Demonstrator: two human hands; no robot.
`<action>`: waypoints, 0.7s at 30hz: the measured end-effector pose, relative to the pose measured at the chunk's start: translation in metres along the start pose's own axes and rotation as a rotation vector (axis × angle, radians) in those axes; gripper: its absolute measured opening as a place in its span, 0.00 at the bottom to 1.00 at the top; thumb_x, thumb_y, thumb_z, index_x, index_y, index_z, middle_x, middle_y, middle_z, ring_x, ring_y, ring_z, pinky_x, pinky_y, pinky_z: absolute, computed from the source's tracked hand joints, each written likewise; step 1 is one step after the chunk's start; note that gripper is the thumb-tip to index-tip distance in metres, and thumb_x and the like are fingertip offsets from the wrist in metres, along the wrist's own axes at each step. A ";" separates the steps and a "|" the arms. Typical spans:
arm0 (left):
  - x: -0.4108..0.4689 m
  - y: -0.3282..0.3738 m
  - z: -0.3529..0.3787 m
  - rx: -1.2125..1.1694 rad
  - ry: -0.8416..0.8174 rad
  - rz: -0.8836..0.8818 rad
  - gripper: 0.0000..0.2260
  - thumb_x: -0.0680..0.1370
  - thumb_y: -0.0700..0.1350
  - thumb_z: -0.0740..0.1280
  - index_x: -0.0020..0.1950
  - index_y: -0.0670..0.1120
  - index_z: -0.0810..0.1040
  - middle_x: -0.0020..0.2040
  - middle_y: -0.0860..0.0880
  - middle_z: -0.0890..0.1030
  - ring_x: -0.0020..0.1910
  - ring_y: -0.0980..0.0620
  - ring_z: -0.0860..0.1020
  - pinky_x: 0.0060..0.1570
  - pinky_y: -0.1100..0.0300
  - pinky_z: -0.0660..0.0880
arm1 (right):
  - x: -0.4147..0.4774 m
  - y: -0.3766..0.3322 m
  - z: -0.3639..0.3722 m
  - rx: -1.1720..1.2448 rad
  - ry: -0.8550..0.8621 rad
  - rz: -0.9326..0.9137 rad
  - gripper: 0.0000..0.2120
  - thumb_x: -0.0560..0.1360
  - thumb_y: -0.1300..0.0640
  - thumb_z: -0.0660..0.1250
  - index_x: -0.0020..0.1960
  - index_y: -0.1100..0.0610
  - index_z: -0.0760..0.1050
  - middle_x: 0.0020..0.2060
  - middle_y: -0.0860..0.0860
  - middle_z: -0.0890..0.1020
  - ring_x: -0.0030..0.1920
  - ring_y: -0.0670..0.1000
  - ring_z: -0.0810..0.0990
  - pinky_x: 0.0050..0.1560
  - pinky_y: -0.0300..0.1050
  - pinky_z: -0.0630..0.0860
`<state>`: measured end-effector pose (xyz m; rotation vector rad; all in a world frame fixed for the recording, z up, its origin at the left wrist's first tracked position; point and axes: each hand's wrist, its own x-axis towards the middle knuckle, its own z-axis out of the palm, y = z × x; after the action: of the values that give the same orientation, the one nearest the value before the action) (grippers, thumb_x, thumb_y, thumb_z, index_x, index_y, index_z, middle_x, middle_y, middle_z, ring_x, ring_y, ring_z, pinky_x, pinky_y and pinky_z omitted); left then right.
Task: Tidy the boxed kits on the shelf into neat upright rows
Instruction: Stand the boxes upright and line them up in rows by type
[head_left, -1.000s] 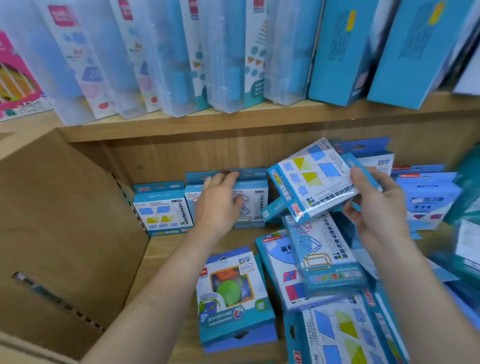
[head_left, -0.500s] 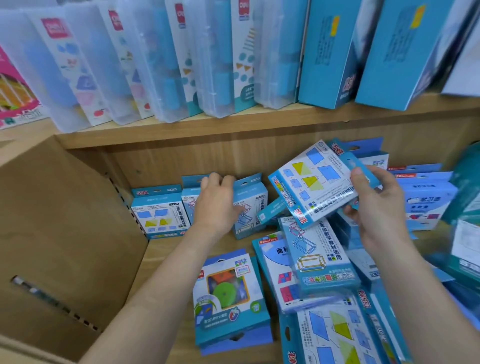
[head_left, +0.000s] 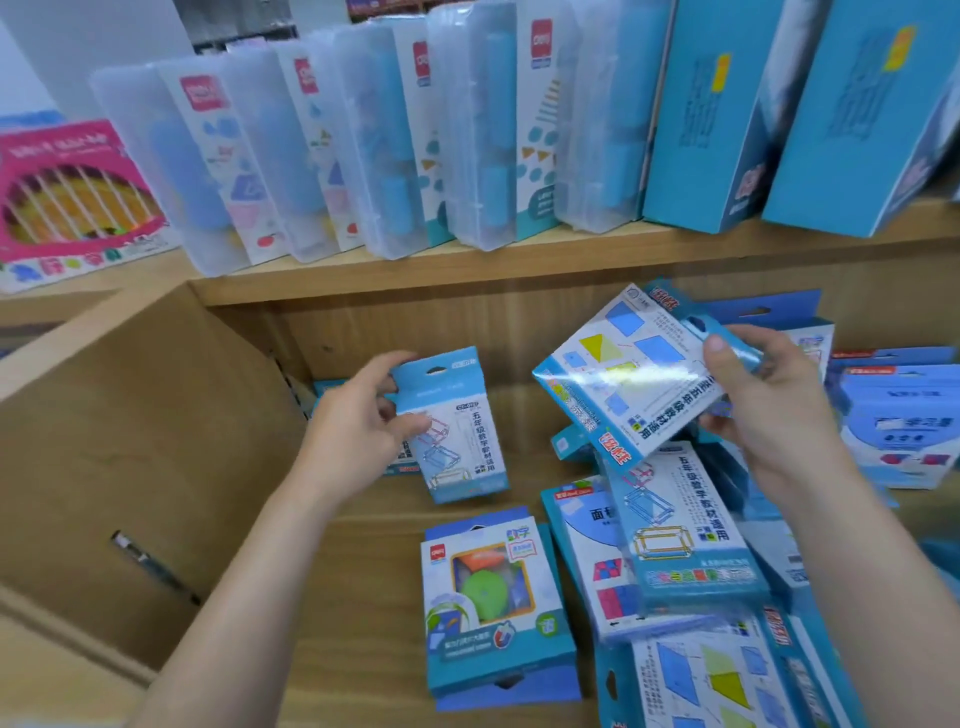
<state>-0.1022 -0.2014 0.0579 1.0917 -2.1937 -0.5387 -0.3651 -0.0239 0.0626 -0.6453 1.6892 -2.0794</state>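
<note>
Upper left: clear cases (head_left: 467, 130), leaning in a row. Below, on far left of shelf (head_left: 363, 571): left hand (head_left: 358, 431), fingers curled round left edge of frame kit (head_left: 457, 431), upright, slightly tilted. To the right: shapes kit (head_left: 623, 374), raised and slanted, pinched at its upper corner by right hand (head_left: 769, 415), thumb on top, fingers beneath. Near right: flat kits (head_left: 493, 597), loosely piled.
</note>
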 end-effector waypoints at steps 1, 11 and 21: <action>-0.001 -0.006 0.002 0.052 -0.028 -0.003 0.27 0.70 0.44 0.76 0.66 0.57 0.71 0.46 0.53 0.79 0.42 0.53 0.78 0.48 0.55 0.76 | -0.001 0.001 0.003 -0.001 -0.035 0.003 0.09 0.78 0.54 0.65 0.57 0.50 0.70 0.43 0.45 0.78 0.37 0.46 0.78 0.29 0.41 0.74; -0.007 -0.042 0.041 0.071 0.029 0.012 0.34 0.73 0.41 0.73 0.73 0.58 0.60 0.67 0.51 0.66 0.55 0.56 0.71 0.51 0.62 0.71 | -0.015 -0.002 0.021 -0.179 -0.373 -0.002 0.19 0.73 0.62 0.70 0.60 0.47 0.73 0.44 0.53 0.84 0.39 0.51 0.80 0.30 0.40 0.76; -0.012 -0.039 0.078 0.110 0.071 -0.072 0.31 0.73 0.45 0.73 0.71 0.59 0.63 0.68 0.50 0.63 0.62 0.50 0.71 0.55 0.52 0.77 | -0.017 0.001 0.025 -0.183 -0.425 0.038 0.14 0.73 0.60 0.69 0.56 0.49 0.76 0.43 0.55 0.86 0.41 0.52 0.81 0.33 0.43 0.74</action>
<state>-0.1277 -0.2076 -0.0259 1.2328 -2.1499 -0.4077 -0.3369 -0.0343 0.0637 -1.0203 1.6318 -1.6246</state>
